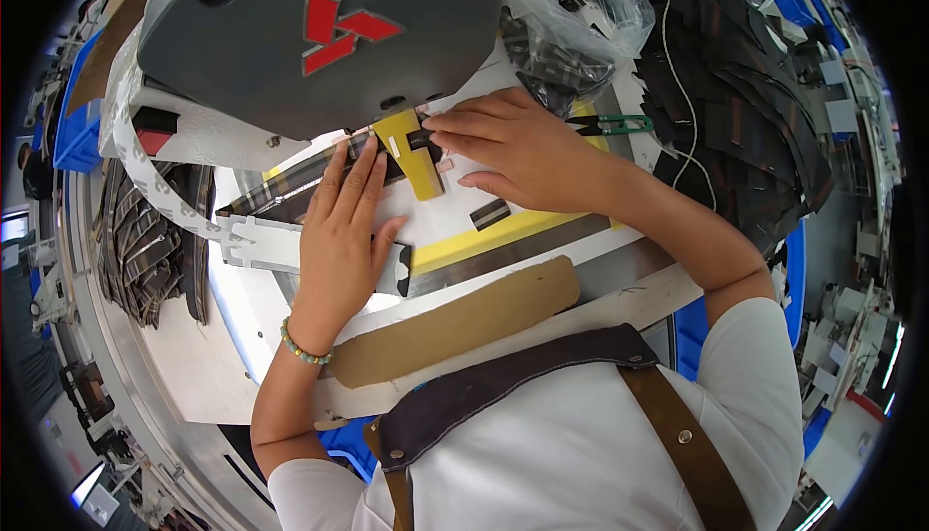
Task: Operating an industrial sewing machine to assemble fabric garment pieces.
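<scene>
My left hand [339, 231] lies flat, fingers stretched over the end of a dark plaid fabric strip [290, 181] on the white work surface. Just to its right is a yellow T-shaped plate [410, 155] under the front of a dark machine head [247, 57], which looks like a sewing machine. My right hand [527, 149] reaches in from the other side, fingers extended and thumb apart. Its fingertips touch a small dark fabric piece [424, 140] by the plate. A small plaid piece [491, 214] rests below the right thumb. The needle area is hidden.
Green-handled thread snips [627, 124] lie beyond my right wrist. Behind them stand a clear plastic bag [581, 32] of scraps and a big heap of dark fabric pieces [740, 95]. Plaid pieces [145, 250] are stacked at left. Brown padding [455, 323] lines the near edge.
</scene>
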{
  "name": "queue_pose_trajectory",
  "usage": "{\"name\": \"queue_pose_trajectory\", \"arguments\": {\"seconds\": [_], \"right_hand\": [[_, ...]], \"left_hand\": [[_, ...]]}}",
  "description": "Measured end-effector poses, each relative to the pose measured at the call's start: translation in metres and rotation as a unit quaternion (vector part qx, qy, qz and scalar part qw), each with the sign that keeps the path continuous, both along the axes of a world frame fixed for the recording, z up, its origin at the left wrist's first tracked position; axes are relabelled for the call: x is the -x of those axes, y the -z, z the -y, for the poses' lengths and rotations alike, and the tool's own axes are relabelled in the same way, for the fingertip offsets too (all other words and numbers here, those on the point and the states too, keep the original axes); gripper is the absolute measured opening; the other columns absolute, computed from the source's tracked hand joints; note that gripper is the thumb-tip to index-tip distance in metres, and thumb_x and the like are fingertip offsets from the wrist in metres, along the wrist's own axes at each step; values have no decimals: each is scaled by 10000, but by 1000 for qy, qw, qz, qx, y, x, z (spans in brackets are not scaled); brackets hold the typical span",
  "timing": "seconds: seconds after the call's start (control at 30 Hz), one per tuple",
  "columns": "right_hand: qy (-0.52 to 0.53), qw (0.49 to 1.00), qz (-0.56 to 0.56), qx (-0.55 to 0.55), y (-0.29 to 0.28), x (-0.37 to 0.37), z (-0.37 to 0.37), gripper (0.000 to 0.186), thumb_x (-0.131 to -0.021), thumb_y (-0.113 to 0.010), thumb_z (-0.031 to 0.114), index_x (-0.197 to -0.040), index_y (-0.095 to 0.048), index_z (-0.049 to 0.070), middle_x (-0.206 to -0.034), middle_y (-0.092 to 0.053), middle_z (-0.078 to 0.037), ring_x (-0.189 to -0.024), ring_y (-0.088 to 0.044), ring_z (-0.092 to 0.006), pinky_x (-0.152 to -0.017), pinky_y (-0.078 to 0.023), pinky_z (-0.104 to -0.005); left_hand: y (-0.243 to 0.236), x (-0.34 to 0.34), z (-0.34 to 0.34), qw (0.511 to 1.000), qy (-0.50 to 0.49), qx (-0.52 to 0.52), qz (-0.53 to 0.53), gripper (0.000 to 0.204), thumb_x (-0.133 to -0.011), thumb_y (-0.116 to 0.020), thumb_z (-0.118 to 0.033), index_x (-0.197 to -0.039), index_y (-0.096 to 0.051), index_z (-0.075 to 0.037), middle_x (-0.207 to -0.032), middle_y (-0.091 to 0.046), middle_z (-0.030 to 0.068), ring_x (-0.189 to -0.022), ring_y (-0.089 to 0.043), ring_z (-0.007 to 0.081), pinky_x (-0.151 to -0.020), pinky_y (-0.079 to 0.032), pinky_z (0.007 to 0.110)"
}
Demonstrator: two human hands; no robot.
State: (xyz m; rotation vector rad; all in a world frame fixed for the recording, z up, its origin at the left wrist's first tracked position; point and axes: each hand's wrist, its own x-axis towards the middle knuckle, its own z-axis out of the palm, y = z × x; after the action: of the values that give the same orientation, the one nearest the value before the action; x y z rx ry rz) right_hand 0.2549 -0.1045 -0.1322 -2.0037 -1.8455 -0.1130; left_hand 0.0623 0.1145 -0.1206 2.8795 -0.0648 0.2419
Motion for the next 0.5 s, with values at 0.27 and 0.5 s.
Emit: {"name": "queue_pose_trajectory", "arguments": {"seconds": [0.27,0.5], "right_hand": [[-17,1000,10,24,11,-5,-2,566,-980,-724,316,-1468,-603,56,-1533,-585,-66,-1426,-520,-233,-1178,-389,-455],[-17,999,29,-22,14,-10,-6,520,-966,-733,354,-1354,-688,10,-1425,-664,-79,-1355,-568,-239,-1149,-434,-433]], "left_hand": [[3,-3,-3,1000,3,-6,-6,706,-922,-774,-260,-1542,-538,-18,-1656,-480,111,-1571,-378,374,-1209,-417,469],[2,-8,-7,1000,6,-5,-12,697,-909,-780,-252,-1523,-561,-5,-1629,-515,135,-1565,-395,375,-1199,-432,462]]}}
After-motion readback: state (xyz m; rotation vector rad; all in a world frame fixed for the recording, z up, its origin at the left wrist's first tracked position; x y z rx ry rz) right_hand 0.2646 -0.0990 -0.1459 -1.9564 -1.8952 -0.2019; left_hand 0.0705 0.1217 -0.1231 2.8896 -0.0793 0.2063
